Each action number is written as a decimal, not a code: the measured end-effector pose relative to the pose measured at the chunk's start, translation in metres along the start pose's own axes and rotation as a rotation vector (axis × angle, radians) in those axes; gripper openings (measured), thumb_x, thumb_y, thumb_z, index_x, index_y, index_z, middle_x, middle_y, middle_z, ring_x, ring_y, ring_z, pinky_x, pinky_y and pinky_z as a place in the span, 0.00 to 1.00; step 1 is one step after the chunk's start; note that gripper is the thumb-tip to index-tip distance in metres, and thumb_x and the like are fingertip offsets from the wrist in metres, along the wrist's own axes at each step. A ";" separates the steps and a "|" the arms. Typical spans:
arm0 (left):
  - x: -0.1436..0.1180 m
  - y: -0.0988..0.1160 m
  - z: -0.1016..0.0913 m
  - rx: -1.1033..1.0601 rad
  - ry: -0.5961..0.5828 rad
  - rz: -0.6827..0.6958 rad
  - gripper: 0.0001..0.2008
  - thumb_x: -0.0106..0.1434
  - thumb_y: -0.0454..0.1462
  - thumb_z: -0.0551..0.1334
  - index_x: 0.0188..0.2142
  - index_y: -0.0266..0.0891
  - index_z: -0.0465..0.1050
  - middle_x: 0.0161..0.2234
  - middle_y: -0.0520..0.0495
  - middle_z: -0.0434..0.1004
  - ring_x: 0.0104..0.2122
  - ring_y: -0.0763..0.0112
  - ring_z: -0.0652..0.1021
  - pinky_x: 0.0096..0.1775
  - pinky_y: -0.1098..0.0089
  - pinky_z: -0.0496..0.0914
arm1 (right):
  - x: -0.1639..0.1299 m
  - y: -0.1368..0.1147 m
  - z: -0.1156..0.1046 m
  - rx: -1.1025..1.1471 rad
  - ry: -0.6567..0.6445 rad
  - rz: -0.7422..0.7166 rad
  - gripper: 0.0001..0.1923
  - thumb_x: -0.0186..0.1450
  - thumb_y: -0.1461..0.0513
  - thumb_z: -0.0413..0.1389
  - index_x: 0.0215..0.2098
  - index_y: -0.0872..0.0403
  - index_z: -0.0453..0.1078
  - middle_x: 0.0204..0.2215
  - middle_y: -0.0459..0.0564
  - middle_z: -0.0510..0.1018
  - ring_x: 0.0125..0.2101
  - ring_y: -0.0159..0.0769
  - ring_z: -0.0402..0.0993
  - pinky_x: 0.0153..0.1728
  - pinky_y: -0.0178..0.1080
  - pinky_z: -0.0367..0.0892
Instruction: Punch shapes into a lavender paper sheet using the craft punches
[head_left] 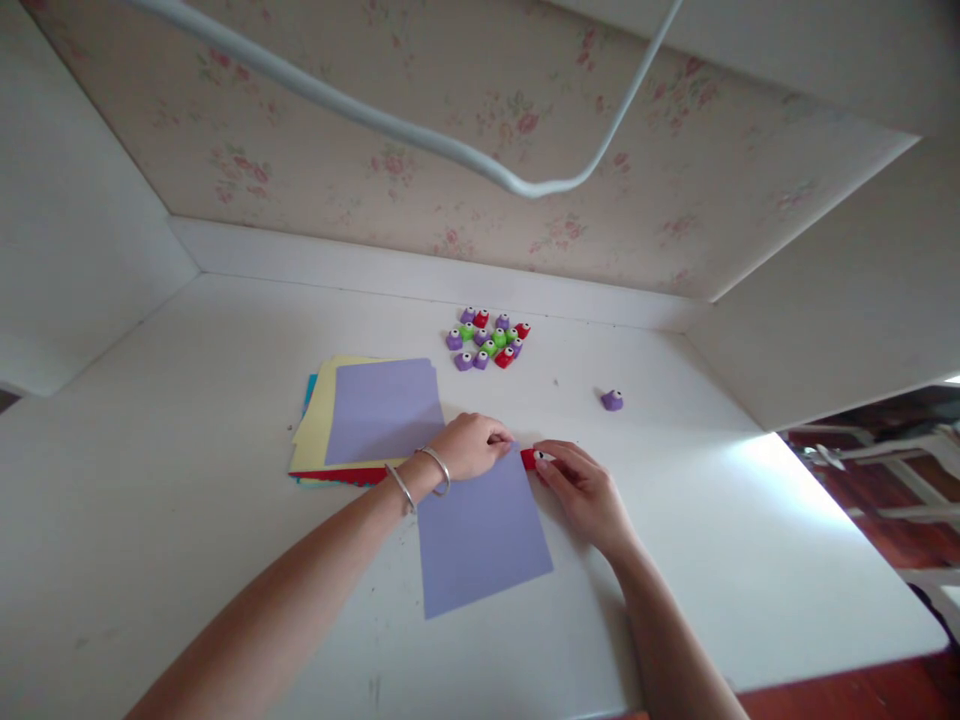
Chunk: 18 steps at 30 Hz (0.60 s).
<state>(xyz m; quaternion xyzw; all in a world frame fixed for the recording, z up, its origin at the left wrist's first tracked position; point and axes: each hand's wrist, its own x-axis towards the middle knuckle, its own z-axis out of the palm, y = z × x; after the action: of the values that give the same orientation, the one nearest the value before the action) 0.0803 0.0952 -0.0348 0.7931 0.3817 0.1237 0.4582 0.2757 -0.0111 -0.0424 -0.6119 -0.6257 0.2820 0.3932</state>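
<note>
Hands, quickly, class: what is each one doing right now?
Left hand: closed, fingers pinching the top edge of the loose lilac paper sheet.
Right hand: fingers on the small red plastic paper punch at that edge; firm grip cannot be told.

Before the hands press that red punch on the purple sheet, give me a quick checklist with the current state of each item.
1. Red paper punch sits at the top edge of the loose purple sheet: ok.
2. Right hand touches the punch: ok.
3. Left hand rests on the sheet's top edge beside the punch: ok.
4. Sheet edge actually inside the punch slot: cannot tell, the fingers hide it.
5. Sheet lies flat on the white table, apart from the paper stack except where the left hand covers the join: ok.
6. Spare purple punch and the cluster of punches stand apart from both hands: ok.
</note>
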 end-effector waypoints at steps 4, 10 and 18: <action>0.000 0.000 0.000 0.001 0.004 0.006 0.13 0.65 0.39 0.60 0.45 0.40 0.80 0.42 0.49 0.82 0.42 0.73 0.81 0.44 0.77 0.71 | 0.000 0.000 0.000 0.004 -0.009 0.004 0.11 0.69 0.56 0.56 0.45 0.49 0.76 0.46 0.52 0.78 0.44 0.39 0.77 0.40 0.38 0.73; 0.000 0.003 0.000 0.020 0.010 -0.003 0.13 0.65 0.38 0.60 0.45 0.41 0.80 0.43 0.48 0.81 0.43 0.72 0.81 0.46 0.76 0.71 | -0.001 0.000 0.001 -0.004 -0.004 -0.010 0.11 0.68 0.55 0.56 0.45 0.49 0.77 0.46 0.52 0.79 0.44 0.39 0.77 0.40 0.38 0.73; 0.001 0.003 0.000 0.040 0.017 -0.004 0.12 0.64 0.38 0.60 0.44 0.41 0.80 0.42 0.49 0.82 0.43 0.72 0.80 0.45 0.76 0.71 | 0.000 -0.003 0.001 -0.011 -0.001 -0.011 0.11 0.68 0.56 0.56 0.44 0.49 0.77 0.46 0.53 0.78 0.44 0.40 0.77 0.39 0.39 0.74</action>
<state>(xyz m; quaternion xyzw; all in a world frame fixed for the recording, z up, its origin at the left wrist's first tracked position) 0.0829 0.0950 -0.0324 0.8002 0.3896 0.1220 0.4393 0.2734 -0.0118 -0.0399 -0.6105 -0.6306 0.2767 0.3912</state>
